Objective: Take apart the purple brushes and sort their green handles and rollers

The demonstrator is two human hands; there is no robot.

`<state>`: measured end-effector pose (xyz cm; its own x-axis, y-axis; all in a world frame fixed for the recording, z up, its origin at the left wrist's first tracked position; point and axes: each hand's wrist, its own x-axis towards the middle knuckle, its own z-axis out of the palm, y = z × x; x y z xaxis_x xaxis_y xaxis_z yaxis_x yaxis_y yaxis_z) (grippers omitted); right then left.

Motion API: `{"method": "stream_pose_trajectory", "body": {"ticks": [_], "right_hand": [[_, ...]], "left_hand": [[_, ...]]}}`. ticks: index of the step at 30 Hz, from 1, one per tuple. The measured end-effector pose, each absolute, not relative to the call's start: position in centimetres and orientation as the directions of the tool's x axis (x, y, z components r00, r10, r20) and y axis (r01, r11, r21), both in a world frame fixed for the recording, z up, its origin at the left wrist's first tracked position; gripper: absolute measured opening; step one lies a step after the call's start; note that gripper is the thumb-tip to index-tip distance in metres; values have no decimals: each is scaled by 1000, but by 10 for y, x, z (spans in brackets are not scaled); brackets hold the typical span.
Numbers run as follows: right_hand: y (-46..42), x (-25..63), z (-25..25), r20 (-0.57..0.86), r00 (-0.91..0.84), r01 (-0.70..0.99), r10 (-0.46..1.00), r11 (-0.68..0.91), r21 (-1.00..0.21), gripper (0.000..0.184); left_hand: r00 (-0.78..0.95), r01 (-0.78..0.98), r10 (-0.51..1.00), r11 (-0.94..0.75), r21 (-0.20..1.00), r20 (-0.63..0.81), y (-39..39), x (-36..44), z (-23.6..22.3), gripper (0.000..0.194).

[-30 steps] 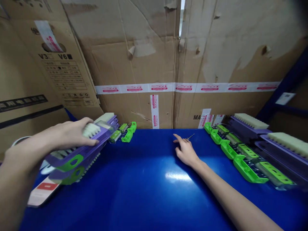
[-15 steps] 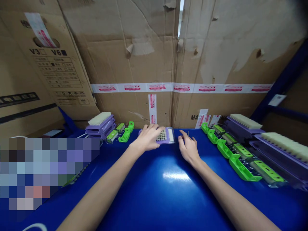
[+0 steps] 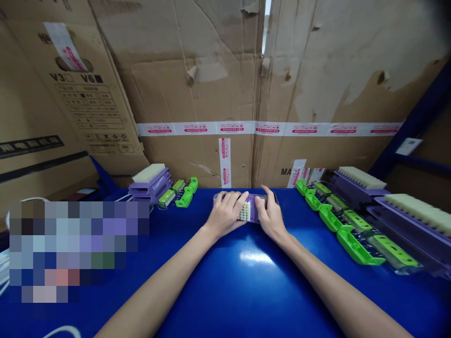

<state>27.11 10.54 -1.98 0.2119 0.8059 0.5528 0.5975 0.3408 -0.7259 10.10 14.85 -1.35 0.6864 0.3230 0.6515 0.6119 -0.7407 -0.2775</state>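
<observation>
A purple brush with pale bristles [image 3: 246, 210] lies at the far middle of the blue table [image 3: 225, 286], close to the cardboard. My left hand [image 3: 225, 215] covers its left half with fingers curled over the bristles. My right hand [image 3: 270, 217] holds its right end, fingers bent over the purple body. Both forearms reach in from the near edge. Most of the brush is hidden under the two hands.
A stack of purple brushes [image 3: 151, 180] and green-ended parts [image 3: 178, 192] sit at the back left. Along the right edge run a row of green clips [image 3: 347, 227] and more purple brushes [image 3: 416, 216]. Taped cardboard boxes [image 3: 253, 94] wall off the back. A blurred patch covers the near left.
My right hand has moved onto the brush's right end. My left hand has drawn the brush slightly nearer, away from the cardboard. One second ago the left hand was at the left stack.
</observation>
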Motion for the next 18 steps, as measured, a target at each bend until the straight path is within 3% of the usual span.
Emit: {"method": "stream_pose_trajectory", "body": {"ticks": [9, 15, 18], "right_hand": [[110, 273, -10, 537, 101, 648, 837, 354, -674, 43], [101, 260, -4, 545, 245, 814, 802, 135, -564, 47], [101, 261, -3, 555, 186, 779, 811, 223, -587, 45]], "left_hand": [[697, 570, 334, -795, -208, 635, 154, 92, -3, 58], [644, 619, 322, -752, -226, 694, 150, 98, -7, 57], [630, 623, 335, -757, -198, 701, 150, 95, -8, 58]]}}
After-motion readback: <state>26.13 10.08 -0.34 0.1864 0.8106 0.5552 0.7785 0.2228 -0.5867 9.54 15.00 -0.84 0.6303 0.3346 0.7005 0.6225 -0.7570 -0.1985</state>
